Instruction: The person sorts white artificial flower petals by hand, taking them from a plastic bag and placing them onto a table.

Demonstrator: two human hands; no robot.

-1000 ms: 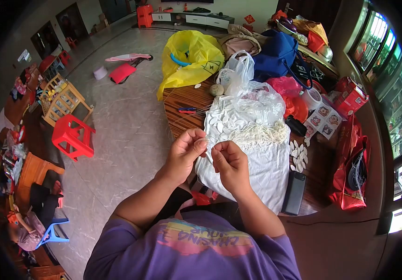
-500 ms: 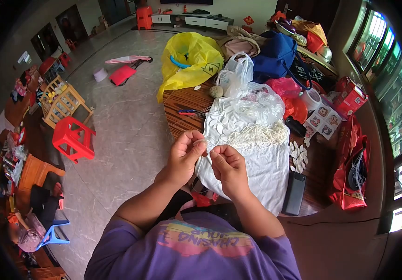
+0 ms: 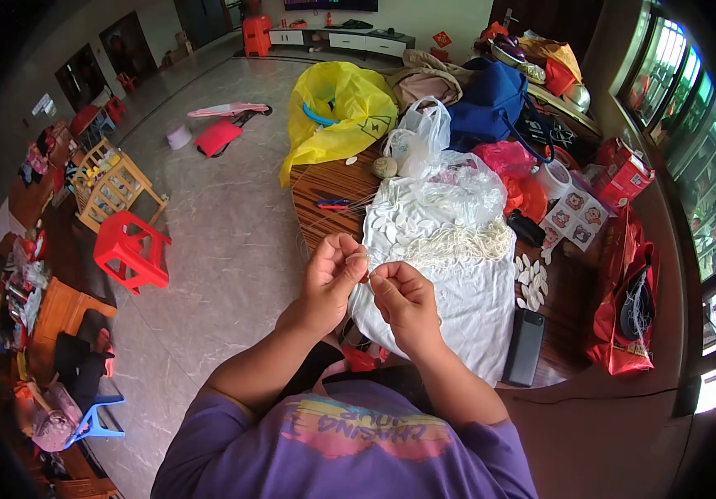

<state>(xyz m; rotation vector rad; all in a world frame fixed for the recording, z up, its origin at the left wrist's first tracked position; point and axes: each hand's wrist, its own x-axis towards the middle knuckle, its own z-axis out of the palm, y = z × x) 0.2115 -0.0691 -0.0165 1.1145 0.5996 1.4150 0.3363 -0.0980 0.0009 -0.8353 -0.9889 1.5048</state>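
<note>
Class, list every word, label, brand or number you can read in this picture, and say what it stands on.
"CHASING": upside down on the purple shirt; the word beside it is too blurred.
The yellow bag: a dark logo, no legible words.
The red box, red diamond sign, picture cards: print too small to read.

white draped cloth [image 3: 458,291]: matt woven fabric | striped brown tabletop [image 3: 329,179]: polished wood | clear crumpled bag [image 3: 458,183]: glossy plastic | yellow sack [image 3: 337,104]: shiny plastic | red stool [image 3: 129,249]: smooth plastic | grey floor [image 3: 225,216]: glossy stone
</note>
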